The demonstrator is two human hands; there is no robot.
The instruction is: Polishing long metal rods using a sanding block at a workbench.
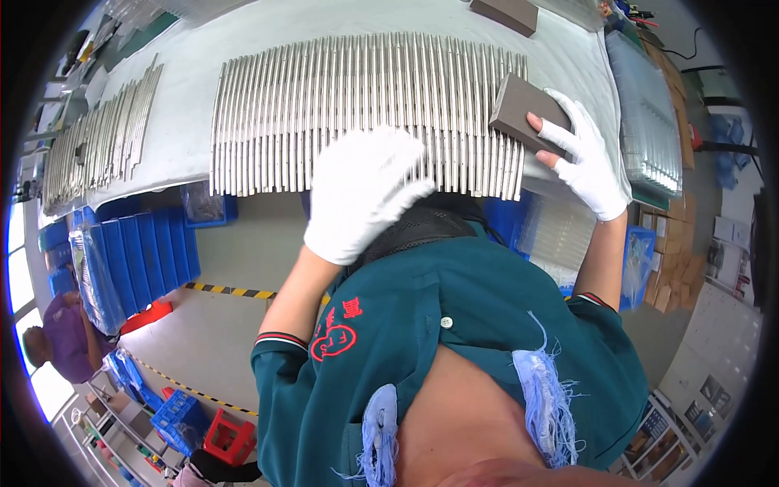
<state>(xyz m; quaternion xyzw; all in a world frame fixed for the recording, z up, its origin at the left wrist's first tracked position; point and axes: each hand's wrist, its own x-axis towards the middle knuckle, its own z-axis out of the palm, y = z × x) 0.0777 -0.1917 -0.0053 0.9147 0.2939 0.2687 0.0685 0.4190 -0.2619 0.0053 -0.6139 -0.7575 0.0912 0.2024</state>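
Where beneath grey block (516,109), rods (324,105) invisible.

Left grip (365,191) over metal rods (357,93), right grip (583,158) on grey-brown block (516,105).

Surface finishes. Rods (365,89), 12 o'clock: smooth, glossy metal. Block (516,104), between 1 and 2 o'clock: matt. Gloves (357,195): matt white cloth. Trays (645,122), 2 o'clock: clear, glossy plastic. Bins (146,252), 9 o'clock: smooth blue plastic. Shirt (389,312), 6 o'clock: matt green cloth.
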